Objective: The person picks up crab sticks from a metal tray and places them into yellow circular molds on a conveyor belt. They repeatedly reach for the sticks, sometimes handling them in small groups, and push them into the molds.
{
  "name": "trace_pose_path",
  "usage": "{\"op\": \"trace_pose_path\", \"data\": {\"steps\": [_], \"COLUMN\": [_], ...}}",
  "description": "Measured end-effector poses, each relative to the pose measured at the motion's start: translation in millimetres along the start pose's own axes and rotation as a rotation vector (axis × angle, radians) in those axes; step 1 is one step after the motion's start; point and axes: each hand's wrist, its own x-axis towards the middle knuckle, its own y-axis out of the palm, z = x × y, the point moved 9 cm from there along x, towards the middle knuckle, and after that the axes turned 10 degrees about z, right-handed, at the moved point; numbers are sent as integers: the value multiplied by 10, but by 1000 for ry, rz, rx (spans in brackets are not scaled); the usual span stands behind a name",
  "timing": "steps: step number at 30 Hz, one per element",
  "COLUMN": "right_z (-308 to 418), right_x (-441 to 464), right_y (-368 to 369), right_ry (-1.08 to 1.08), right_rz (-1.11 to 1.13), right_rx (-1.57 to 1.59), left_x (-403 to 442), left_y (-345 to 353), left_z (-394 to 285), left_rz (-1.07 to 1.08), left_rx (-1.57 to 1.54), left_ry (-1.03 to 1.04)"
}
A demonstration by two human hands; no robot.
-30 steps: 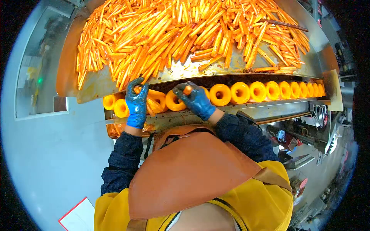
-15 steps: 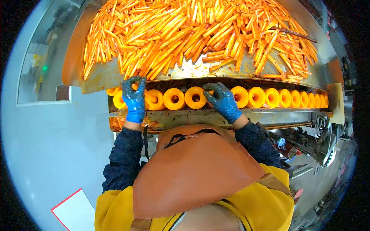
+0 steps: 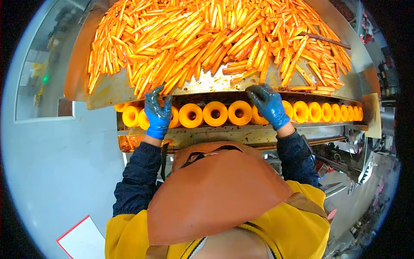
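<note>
Over the left part of a row of orange ring-shaped cups (image 3: 215,113) is my left hand (image 3: 158,111), in a wet blue glove. Its fingers curl beside the tray's front edge, near the orange strips; what they hold, if anything, is hidden. My right hand (image 3: 269,103), gloved the same way, hovers over the cups further right with its fingers bent towards the tray edge. I cannot make out anything between them. Glossy orange strips (image 3: 189,43) lie heaped in the metal tray (image 3: 103,97) beyond both hands.
A dark thin stick (image 3: 325,39) lies on the strips at the right. Along the near side of the cups runs a metal ledge (image 3: 215,133). Some wet orange material (image 3: 131,141) lies at its left end. Machine parts stand at the lower right.
My right hand has moved right along the row, away from my left hand, and more cups show between them. The orange piece earlier at its fingers is no longer visible. My left hand stays near the left end.
</note>
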Motion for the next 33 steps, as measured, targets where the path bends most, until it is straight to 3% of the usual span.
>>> {"op": "trace_pose_path", "data": {"steps": [1, 2, 4, 8, 10, 11, 13, 15, 16, 18, 20, 22, 24, 26, 29, 31, 32, 33], "right_z": [-45, -139, -331, -618, -509, -521, -687, -632, -618, -671, -900, -778, -554, -578, -603, -613, -562, -648], "right_x": [51, 102, 206, 652, 788, 878, 1052, 1114, 1132, 1167, 1186, 1138, 1113, 1116, 1075, 1008, 956, 888], "right_y": [-44, -144, -308, -323, -194, -155, 101, 128, 160, 188, 259, 165, -64, -116, -276, -511, -537, -586], "right_ry": [-32, 62, 27, -3, -243, -245, -131, -148, -159, -246, -92, -142, -172, -134, -89, -5, -5, 150], "right_rz": [31, 20, -35, 106, 64, 67, 348, 379, 411, 374, 535, 501, 353, 348, 198, -22, -25, -21], "right_rx": [-127, -37, -244, -774, -824, -820, -782, -770, -760, -767, -689, -685, -604, -580, -532, -369, -374, -150], "left_x": [-14, -39, -200, -384, -380, -369, -368, -527, -420, -291, -76, 262, 596, 799, 945, 1029, 1040, 1049], "left_y": [59, 126, 247, 387, 413, 425, 487, 618, 521, 483, 372, 196, 192, 380, 803, 906, 962, 1025], "left_z": [-58, -111, 27, 7, 33, 100, 195, 299, 134, -156, -128, -43, -91, 23, 224, 106, 111, 135], "left_rz": [42, 83, 139, 318, 334, 370, 438, 521, 522, 718, 643, 499, 383, 408, 649, 724, 799, 814], "left_rx": [92, 185, 146, 142, 101, 113, 66, 39, 42, -64, -62, 6, 236, 338, 651, 685, 722, 684], "left_ry": [37, 75, 6, -15, 18, -23, -3, 119, 115, 53, 90, 45, 139, 119, -42, -55, -75, -46]}}
